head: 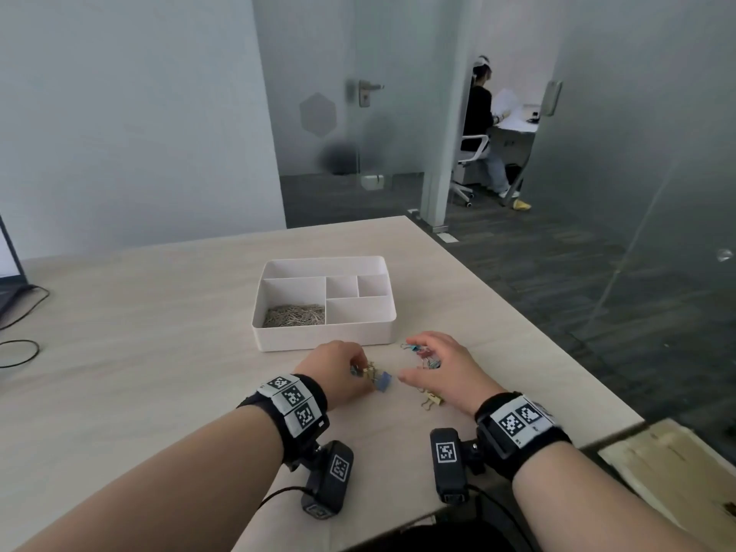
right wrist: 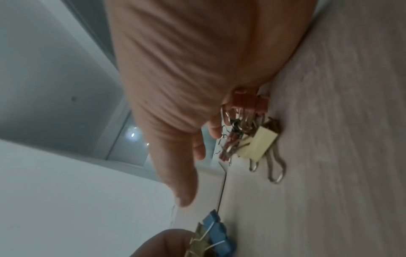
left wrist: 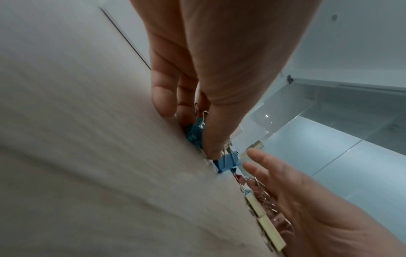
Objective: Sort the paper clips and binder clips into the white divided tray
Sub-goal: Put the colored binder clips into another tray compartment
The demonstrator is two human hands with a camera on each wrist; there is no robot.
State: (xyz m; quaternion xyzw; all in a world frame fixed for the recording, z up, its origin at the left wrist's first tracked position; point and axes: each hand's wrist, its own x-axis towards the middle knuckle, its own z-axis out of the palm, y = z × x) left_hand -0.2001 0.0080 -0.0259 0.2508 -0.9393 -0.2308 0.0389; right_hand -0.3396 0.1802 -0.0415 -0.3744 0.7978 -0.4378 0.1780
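Blue binder clips (left wrist: 194, 133) pinched under left hand (head: 338, 366) fingers (left wrist: 214, 139), on table (head: 159, 312).

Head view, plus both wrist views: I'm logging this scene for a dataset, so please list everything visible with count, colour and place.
white divided tray: one, white, mid-table beyond the hands
paper clips: a pile, silvery, tray's near-left compartment
binder clips: several, blue, yellow and red, on the table near the hands
table: one, pale wood
cables: black, table's left edge
seated person: one, dark top, behind the glass partition
wrist cameras: two, black, under the wrists
left hand: pinches blue binder clips against the table
right hand: cupped over a clip cluster; grip unclear
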